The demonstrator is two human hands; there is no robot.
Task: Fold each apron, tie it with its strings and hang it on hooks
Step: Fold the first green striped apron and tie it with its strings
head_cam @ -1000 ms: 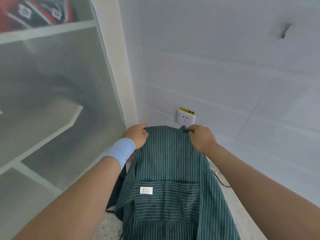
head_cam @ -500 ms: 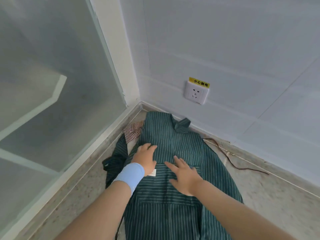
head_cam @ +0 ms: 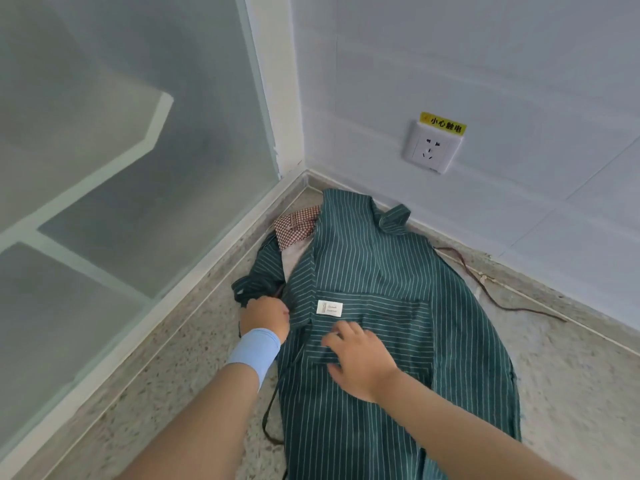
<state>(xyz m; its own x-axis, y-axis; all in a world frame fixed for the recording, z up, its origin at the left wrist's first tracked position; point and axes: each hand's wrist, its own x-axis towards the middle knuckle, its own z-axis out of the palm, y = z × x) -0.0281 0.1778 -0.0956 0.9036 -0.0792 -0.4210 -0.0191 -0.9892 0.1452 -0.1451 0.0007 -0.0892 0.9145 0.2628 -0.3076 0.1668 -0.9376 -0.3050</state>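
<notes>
A dark green apron with thin white stripes lies spread on the speckled counter in the corner, its pocket and white label facing up. My right hand rests flat on the pocket with fingers spread. My left hand, with a blue wristband, is at the apron's left edge, fingers curled down into the bunched green fabric and strings there. A thin green string trails down beside my left forearm.
A red-and-white checked cloth sticks out from under the apron's top left. A brown cord lies along the right wall's base. A wall socket with a yellow label sits above. Frosted glass bounds the left side.
My hands let go of the apron's top edge and it came to lie flat. My left hand slid off the pocket to the bunched left edge; my right hand stays on the pocket.
</notes>
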